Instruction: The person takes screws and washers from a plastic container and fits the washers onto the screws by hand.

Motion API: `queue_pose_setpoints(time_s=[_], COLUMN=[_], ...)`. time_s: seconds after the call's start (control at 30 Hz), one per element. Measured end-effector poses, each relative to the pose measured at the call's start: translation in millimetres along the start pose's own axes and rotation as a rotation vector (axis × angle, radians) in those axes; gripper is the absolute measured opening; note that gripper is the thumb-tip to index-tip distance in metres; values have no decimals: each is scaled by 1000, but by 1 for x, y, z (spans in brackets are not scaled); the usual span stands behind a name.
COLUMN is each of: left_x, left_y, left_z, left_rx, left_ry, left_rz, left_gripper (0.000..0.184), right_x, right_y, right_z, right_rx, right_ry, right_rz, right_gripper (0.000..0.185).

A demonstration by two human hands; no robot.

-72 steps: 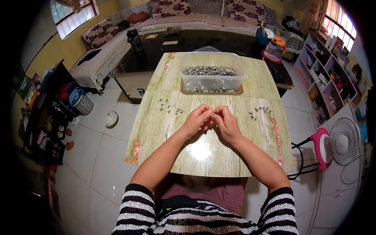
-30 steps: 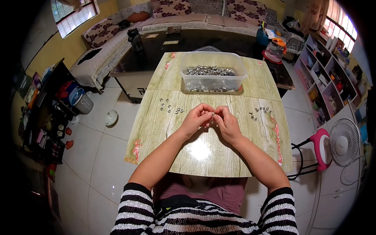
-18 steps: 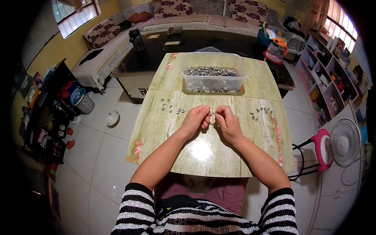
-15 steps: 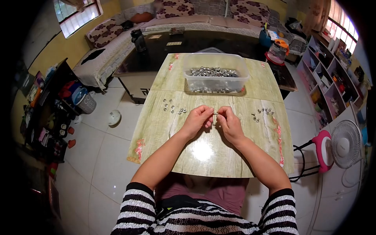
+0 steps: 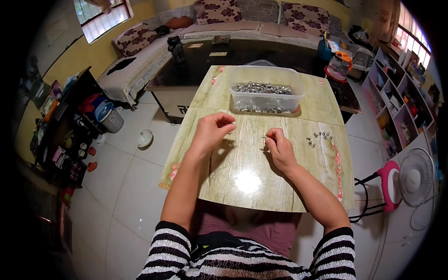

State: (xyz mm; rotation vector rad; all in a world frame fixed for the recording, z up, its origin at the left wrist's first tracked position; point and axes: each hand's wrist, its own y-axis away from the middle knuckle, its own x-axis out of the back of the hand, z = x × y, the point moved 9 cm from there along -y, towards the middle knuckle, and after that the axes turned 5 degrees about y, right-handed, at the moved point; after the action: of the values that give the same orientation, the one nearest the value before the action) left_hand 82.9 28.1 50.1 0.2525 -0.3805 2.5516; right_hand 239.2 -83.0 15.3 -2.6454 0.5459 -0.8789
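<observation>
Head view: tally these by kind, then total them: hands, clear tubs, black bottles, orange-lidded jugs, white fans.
Hands, left hand and right hand: 2
Clear tub: 1
Black bottle: 1
Orange-lidded jug: 1
White fan: 1
Total: 6

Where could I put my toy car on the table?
Between the bare forearms, toward the near edge, the pale wood-patterned table is free. It's crowded by the clear plastic tub and small silver metal pieces at right.
</observation>
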Motion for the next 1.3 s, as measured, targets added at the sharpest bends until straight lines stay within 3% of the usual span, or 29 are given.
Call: queue_pose_setpoints(time_s=[0.17, 0.23, 0.43, 0.7, 0.8, 0.87, 1.03, 1.13, 1.3], left_x=[60, 78, 91, 91, 87, 73, 11, -36, -73], left_y=[-10, -13, -20, -21, -18, -15, -9, -1, 0], left_z=[-14, -31, -77, -87, -74, -46, -30, -29, -32], left_rx=[-36, 39, 148, 184, 161, -22, 1, 153, 237], left_ry=[-392, -581, -577, -519, -553, -574, -186, 95, 160], left_rz=[132, 170, 130, 98, 134, 148, -68, -264, -350], left_gripper=[15, 17, 18, 21, 25, 23, 19, 18, 19], right_x=[-3, -3, -2, -2, -1, -1, -1, 0, 3], right_y=[0, 0, -1, -1, 0, -1, -1, 0, 0], right_z=[2, 2, -1, 1, 0, 0, 4, 2, 1], right_rx=[-2, 2, 0, -10, -5, -9, -24, -13, -32], right_ry=[1, 11, 21, 32, 39, 40, 23, 0, 3], right_rz=[-18, -18, -23, -39, -24, -23, -13, 3, 36], right_gripper=[14, 15, 15, 16, 16, 16, 16, 16, 16])
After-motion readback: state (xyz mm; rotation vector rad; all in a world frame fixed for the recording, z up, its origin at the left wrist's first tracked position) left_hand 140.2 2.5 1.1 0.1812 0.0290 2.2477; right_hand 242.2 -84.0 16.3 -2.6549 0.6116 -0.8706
